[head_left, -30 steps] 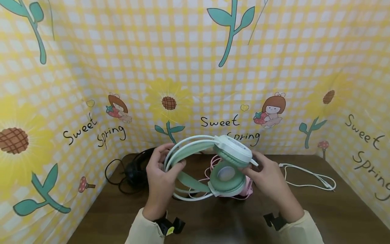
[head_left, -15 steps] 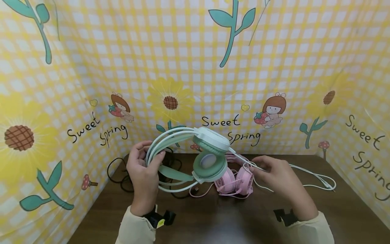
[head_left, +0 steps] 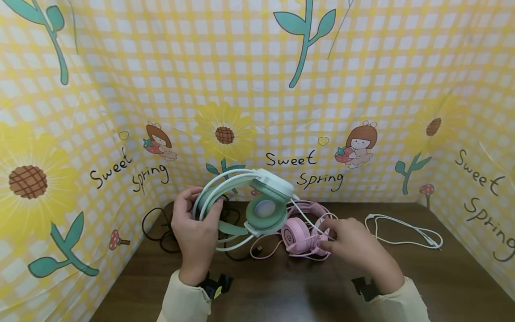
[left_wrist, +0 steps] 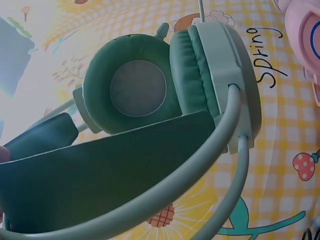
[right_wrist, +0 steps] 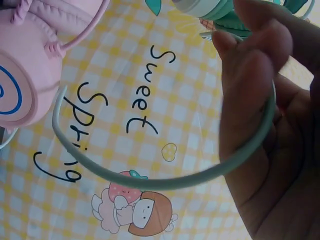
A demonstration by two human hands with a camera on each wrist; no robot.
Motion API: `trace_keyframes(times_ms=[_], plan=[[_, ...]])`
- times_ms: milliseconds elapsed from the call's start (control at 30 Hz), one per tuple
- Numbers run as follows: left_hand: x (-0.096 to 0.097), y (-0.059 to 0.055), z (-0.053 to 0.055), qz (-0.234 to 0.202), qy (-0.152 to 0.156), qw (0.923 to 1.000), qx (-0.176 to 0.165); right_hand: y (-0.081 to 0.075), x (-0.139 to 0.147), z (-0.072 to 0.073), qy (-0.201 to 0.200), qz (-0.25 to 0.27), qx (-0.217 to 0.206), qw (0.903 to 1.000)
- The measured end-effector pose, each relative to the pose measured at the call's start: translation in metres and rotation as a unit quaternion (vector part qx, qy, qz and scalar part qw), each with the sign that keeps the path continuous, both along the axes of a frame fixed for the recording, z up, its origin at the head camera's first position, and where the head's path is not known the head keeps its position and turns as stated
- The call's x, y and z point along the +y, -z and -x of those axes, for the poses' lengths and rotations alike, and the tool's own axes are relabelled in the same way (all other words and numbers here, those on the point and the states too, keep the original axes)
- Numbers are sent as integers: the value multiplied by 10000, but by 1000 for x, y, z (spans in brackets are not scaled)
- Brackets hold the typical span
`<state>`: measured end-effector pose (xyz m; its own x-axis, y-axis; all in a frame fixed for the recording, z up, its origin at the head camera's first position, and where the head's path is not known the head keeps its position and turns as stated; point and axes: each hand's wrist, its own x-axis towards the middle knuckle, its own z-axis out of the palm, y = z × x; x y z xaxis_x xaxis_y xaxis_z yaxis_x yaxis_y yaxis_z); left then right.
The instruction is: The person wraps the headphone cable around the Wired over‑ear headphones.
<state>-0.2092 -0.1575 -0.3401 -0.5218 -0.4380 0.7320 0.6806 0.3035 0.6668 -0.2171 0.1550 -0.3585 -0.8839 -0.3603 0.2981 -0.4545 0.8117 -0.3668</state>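
My left hand (head_left: 197, 237) grips the bands of a pale green and white headset (head_left: 266, 214), held up above the table with its two ear cups to the right. In the left wrist view the green ear cushion (left_wrist: 95, 85) and the padded strap fill much of the frame. A thin pale cable (head_left: 302, 211) runs from the headset to my right hand (head_left: 356, 243), which pinches it. The right wrist view has the cable (right_wrist: 150, 182) looping out from between the curled fingers. Behind that hand, partly covered by it, lies a pink headset (head_left: 295, 237).
A black cable (head_left: 143, 230) lies in coils at the left, partly behind my left hand, with dark gear there. Farther right a bundled white cable (head_left: 418, 230) rests on the brown table (head_left: 281, 290). Yellow checked cloth (head_left: 257, 98) encloses the back and sides.
The green headset has moved left with my left hand. My right hand left the ear cup, drew out along the cable to the right, then came back left over the pink headset.
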Motion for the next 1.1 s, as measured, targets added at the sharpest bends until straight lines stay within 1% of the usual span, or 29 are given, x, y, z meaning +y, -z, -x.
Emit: trace_keyframes(times_ms=[67, 133, 200, 267, 400, 500, 667, 833, 967, 1100], plan=[[-2, 0, 1, -47, -122, 9999, -5, 1, 0, 0, -35, -121, 84, 9999], [-2, 0, 3, -112, -179, 9998, 10, 1, 1, -1, -57, -144, 211, 9997], [-2, -1, 3, -132, -186, 9997, 18, 0, 2, -3, -151, -140, 359, 9991], [1, -1, 3, -72, -158, 9998, 13, -1, 1, -4, -364, -110, 520, 9979], [8, 0, -2, 319, -171, 9993, -44, -3, -4, -6, -830, 50, 807, 9933], [12, 2, -5, 614, -184, 9979, -80, -3, -7, -8, -1004, 280, 967, 9898], [18, 6, -8, 926, -103, 9956, -95, -3, -11, -10, -1246, 523, 1056, 9852], [25, 8, -11, 1250, 64, 9921, -87, -1, -12, -10, -1505, 580, 1024, 9816], [29, 7, -12, 1591, 108, 9872, -67, -1, -12, -10, -1592, 604, 974, 9806], [32, 5, -13, 1819, 198, 9831, -82, -2, -13, -11, -1573, 643, 929, 9811]])
